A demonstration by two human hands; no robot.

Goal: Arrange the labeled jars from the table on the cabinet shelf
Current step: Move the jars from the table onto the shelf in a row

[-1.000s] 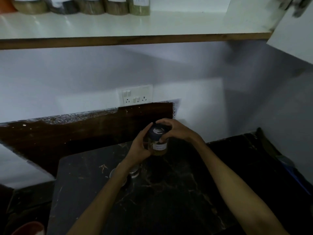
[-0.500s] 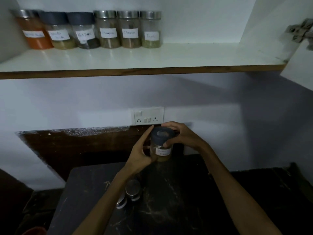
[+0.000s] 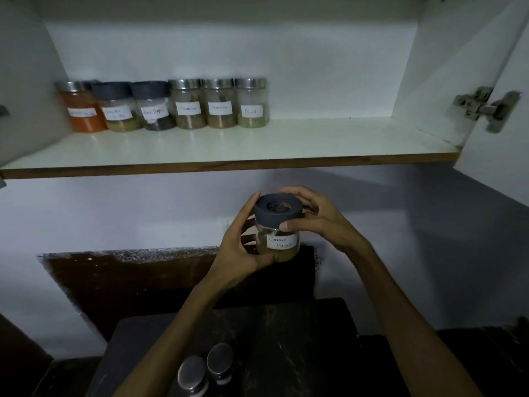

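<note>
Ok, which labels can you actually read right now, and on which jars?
"Garam Masala": white label on the held jar, gripped by left hand and right hand.
"Black Pepper": third shelf jar from the left, faint.
The other five shelf jars' labels: too blurred to read.
The two table jars: only lids show.

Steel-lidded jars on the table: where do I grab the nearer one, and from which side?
Take the near jar by its round steel lid, from straight above. It stands upright, touching the other jar at its right rear, so side access there is blocked. Its body is barely visible.
</note>
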